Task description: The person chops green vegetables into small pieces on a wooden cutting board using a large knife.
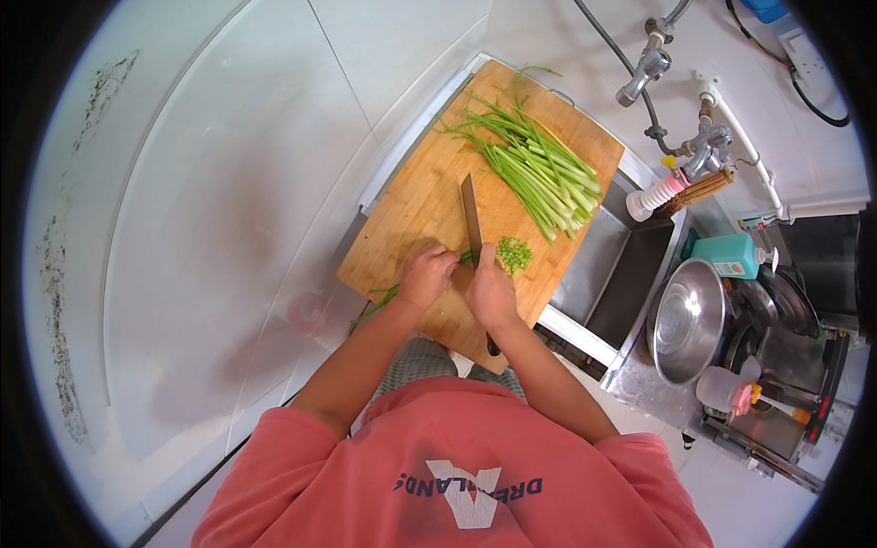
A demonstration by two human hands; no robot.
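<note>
My right hand [492, 291] grips a kitchen knife [472, 216], its dark handle end showing below the wrist and its blade pointing away from me. Under my left hand [428, 274] is a green stalk [375, 308], whose leafy end trails over the near left edge of the wooden cutting board [404, 226]. The blade stands across the stalk, close to my left fingertips. Just right of the knife lies a small heap of chopped green pieces [514, 255]. A bunch of long green stalks, celery-like [541, 178], rests farther up the board.
Right of the board is a metal sink [589, 267], partly under it. Past it stand a steel bowl [688, 322], a teal pump bottle [726, 255] and a plastic bottle [719, 390]. Faucets [709, 147] come from the back wall; a tiled wall [274, 171] rises at left.
</note>
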